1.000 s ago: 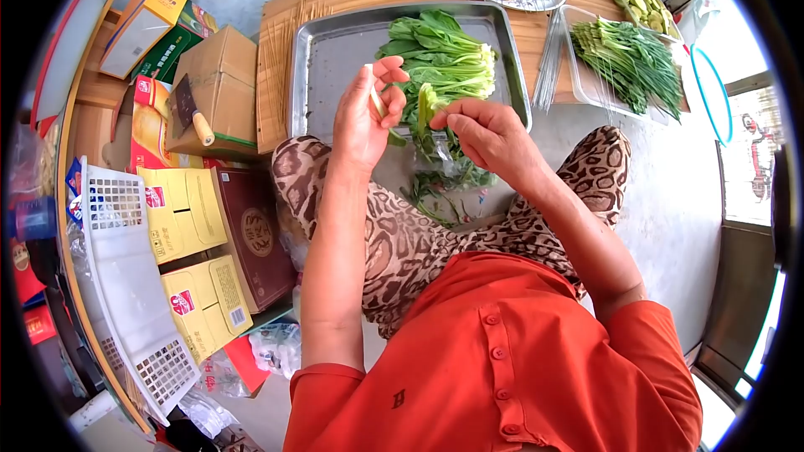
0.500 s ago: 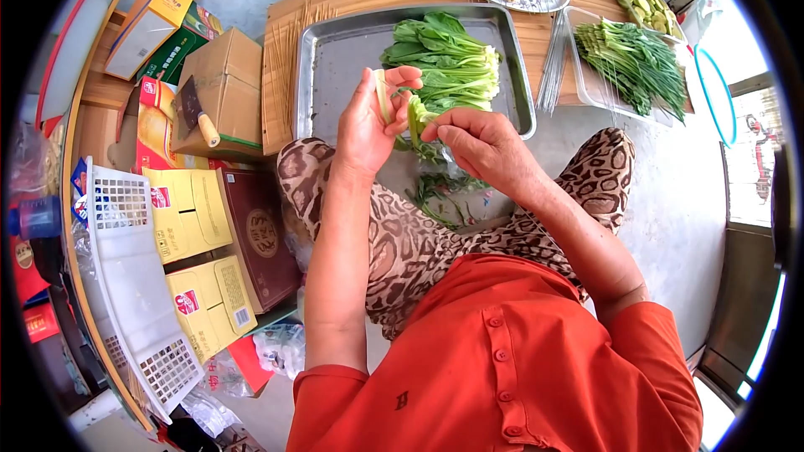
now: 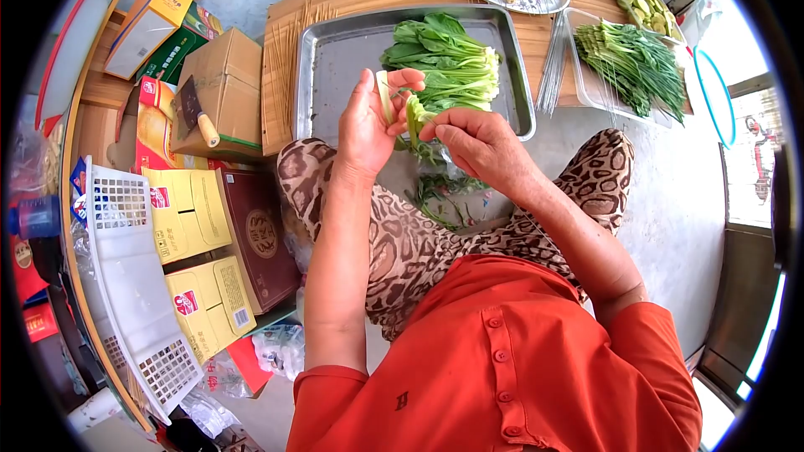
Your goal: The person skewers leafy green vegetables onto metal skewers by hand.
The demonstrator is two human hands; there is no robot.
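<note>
My left hand [image 3: 362,130] is raised palm up with its fingers curled, and a pale yellowish flat strip [image 3: 384,97] lies across them. Beside it, my right hand [image 3: 476,147] pinches the pale stem end of a leafy green stalk [image 3: 414,117], whose leaves hang below the hands. The lower fingers of the left hand are close to this stalk; whether they grip it too I cannot tell. Just beyond the hands, a pile of leafy greens [image 3: 435,46] rests in a metal tray [image 3: 339,59], stems to the right.
Thin skewers [image 3: 548,67] lie right of the tray. A clear bin [image 3: 590,88] holds long green vegetables; a plate [image 3: 540,2] bears short brown pieces. Loose leaves [image 3: 448,201] lie below the hands. On the left are a cleaver [image 3: 195,109] on a cardboard box [image 3: 234,67] and a white basket [image 3: 126,268].
Both hands stay almost where they were, with only a slight shift of the fingers. The stalk and the pale strip are still in them.
</note>
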